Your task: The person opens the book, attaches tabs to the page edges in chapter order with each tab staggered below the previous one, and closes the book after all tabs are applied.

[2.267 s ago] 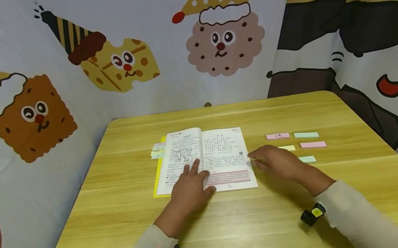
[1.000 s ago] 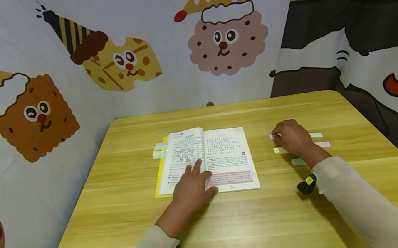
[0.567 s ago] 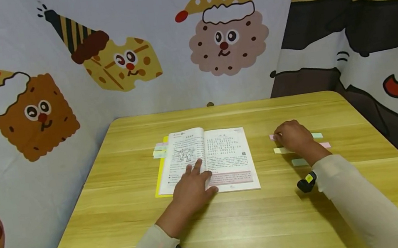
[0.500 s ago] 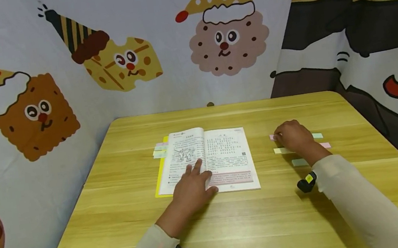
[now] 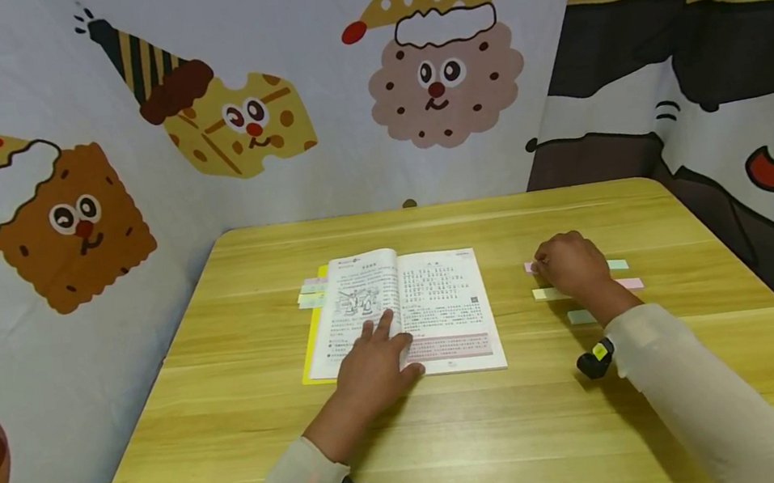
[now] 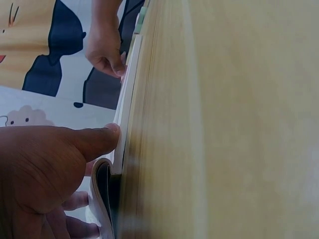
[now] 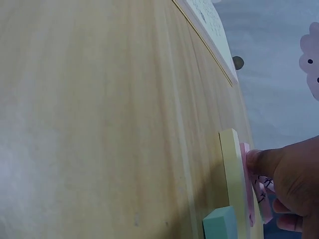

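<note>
An open book (image 5: pixel 440 283) lies on the table, its left page curving up at the spine. My left hand (image 5: pixel 369 362) rests on it near the fold, fingers extended; in the left wrist view the thumb (image 6: pixel 102 141) presses the page edge. To the right of the book, my right hand (image 5: pixel 570 266) is over a pink sticky note pad (image 5: pixel 528 268). In the right wrist view its thumb (image 7: pixel 264 162) and fingers pinch a pink sticky note (image 7: pixel 262 191) with black writing, beside the pink pad's edge (image 7: pixel 248 186). The hand hides most of that pad from above.
Around the right hand lie a yellow pad (image 5: pixel 548 294), another pink pad (image 5: pixel 631 284) and green pads (image 5: pixel 618 264), one nearer the person (image 5: pixel 582 316). Coloured tabs (image 5: pixel 313 292) stick out past the book's left edge. A patterned cloth (image 5: pixel 341 117) hangs behind the table.
My right hand has moved from the book's right edge to the pink pad at the upper right, and has stayed there over the last second. The left hand stays on the book.
</note>
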`<act>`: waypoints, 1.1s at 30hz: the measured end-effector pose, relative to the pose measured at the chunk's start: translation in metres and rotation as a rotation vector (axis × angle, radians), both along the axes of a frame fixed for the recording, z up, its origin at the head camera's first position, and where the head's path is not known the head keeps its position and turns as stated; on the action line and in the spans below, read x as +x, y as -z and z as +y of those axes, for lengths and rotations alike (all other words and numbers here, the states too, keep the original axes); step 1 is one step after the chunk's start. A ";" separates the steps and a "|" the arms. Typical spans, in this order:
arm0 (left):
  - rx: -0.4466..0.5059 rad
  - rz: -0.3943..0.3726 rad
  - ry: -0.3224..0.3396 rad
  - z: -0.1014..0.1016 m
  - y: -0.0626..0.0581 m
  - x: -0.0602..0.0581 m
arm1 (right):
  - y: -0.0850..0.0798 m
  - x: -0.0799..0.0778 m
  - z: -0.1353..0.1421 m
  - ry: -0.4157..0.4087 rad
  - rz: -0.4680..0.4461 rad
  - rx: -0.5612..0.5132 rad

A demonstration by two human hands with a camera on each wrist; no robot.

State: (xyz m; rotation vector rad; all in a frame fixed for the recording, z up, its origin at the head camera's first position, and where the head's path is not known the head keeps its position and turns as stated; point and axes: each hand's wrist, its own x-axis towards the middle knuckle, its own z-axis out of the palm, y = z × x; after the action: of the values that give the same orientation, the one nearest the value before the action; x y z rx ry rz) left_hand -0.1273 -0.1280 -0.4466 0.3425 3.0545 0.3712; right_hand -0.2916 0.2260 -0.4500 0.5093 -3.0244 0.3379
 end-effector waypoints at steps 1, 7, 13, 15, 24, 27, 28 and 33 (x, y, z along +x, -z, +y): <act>-0.001 0.000 0.000 0.000 0.000 0.000 | 0.000 0.000 0.000 0.003 0.011 0.005; -0.002 -0.006 -0.003 0.000 0.000 0.000 | 0.003 0.001 -0.002 0.013 0.045 -0.007; 0.000 -0.009 -0.001 0.001 0.001 0.000 | 0.002 0.002 -0.002 0.008 -0.066 -0.067; -0.003 -0.010 0.000 0.001 0.001 0.000 | 0.001 0.003 -0.002 0.014 -0.119 -0.090; 0.000 -0.011 -0.001 0.000 0.001 -0.001 | -0.006 0.005 -0.004 0.029 -0.207 -0.088; 0.000 -0.009 -0.004 0.000 0.001 -0.001 | -0.011 0.004 -0.005 0.043 -0.249 -0.089; -0.002 -0.009 -0.005 0.000 0.001 -0.002 | -0.013 0.004 -0.005 0.046 -0.265 -0.093; -0.009 -0.008 -0.003 0.000 0.001 -0.002 | -0.018 0.003 -0.003 0.045 -0.296 -0.109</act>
State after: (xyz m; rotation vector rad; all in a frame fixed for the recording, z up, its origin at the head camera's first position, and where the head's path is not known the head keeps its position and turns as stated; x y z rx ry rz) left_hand -0.1294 -0.1279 -0.4476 0.3357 3.0478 0.3575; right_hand -0.2884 0.2229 -0.4319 0.4155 -3.2676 0.6234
